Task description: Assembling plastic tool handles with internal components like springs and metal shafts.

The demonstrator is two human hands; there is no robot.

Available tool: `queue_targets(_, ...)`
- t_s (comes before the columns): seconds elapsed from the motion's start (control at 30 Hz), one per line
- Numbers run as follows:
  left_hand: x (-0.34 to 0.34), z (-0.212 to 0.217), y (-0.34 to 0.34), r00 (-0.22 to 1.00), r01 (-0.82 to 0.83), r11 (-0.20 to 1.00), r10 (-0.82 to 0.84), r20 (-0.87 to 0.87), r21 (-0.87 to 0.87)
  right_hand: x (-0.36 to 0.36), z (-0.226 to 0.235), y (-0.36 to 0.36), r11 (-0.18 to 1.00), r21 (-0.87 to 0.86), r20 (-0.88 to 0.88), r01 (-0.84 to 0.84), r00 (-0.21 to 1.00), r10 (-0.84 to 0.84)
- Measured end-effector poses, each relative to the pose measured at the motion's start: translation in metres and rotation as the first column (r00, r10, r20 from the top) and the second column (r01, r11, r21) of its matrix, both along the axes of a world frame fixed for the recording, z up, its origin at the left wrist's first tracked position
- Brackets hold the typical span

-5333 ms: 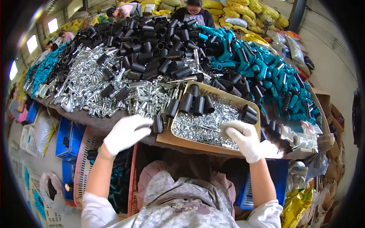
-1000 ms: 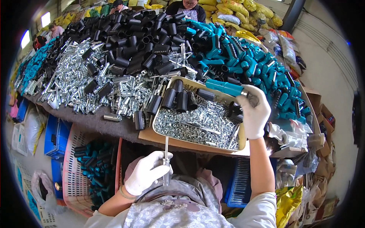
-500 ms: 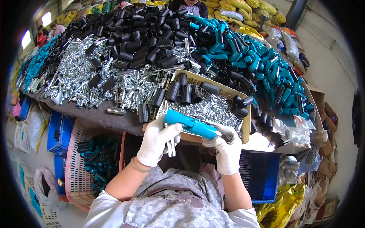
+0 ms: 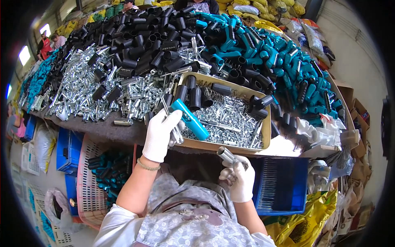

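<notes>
My left hand (image 4: 160,136), in a white glove, is closed around a teal plastic tube (image 4: 190,119) that slants down to the right over the tray's near left part. A thin silver metal rod (image 4: 178,134) sticks out below the same hand's fingers. My right hand (image 4: 239,177), also gloved, grips a short silver metal sleeve (image 4: 226,154) between thumb and fingers, its open end pointing up and left. This hand is in front of the tray's near edge, apart from the left one. Whatever else lies in the right palm is hidden.
A cream tray (image 4: 266,138) holds small silver parts, springs and black sleeves (image 4: 195,98). Behind lie heaps of metal parts (image 4: 82,82), black tubes (image 4: 135,51) and teal handles (image 4: 267,53). Below the table edge stand a pink basket (image 4: 84,181) and a blue bin (image 4: 302,185).
My hands have drawn apart. The right one has left the teal tube's end, moved down toward me and now shows a metal sleeve. The tube tilts more steeply in the left.
</notes>
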State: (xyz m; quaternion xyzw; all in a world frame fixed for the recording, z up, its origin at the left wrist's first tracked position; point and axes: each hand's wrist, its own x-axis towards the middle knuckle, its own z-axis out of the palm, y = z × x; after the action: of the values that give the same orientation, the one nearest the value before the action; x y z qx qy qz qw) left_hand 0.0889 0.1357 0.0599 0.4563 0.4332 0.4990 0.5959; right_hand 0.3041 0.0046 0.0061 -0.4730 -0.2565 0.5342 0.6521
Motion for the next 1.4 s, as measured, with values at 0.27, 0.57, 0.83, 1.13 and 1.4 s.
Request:
queue_targets(0.27,-0.010,-0.016,-0.024,0.982,-0.175,0.968,0.160,0.095,0.179,-0.035,-0.033,0.000,0.981,-0.039,-0.327,-0.188,0.931,0.165)
queue_targets(0.57,-0.016,-0.049,-0.074,0.983,0.080,0.986,-0.103,0.154,0.146,-0.049,-0.022,-0.001,0.912,-0.068,-0.286,-0.404,0.884,0.370)
queue_targets(0.83,-0.008,-0.036,-0.092,0.939,0.317,0.947,-0.306,-0.157,0.049,-0.040,-0.043,-0.005,0.817,0.041,-0.497,-0.575,0.698,0.515)
queue_targets(1.13,-0.013,-0.024,-0.082,0.972,0.201,0.924,-0.148,-0.182,0.325,-0.032,-0.039,-0.008,0.808,-0.122,0.342,-0.577,0.739,0.580)
queue_targets(1.4,-0.019,-0.052,-0.098,0.979,0.198,0.964,-0.202,0.004,0.179,-0.015,-0.017,0.001,0.761,-0.067,0.607,-0.645,0.579,0.545)
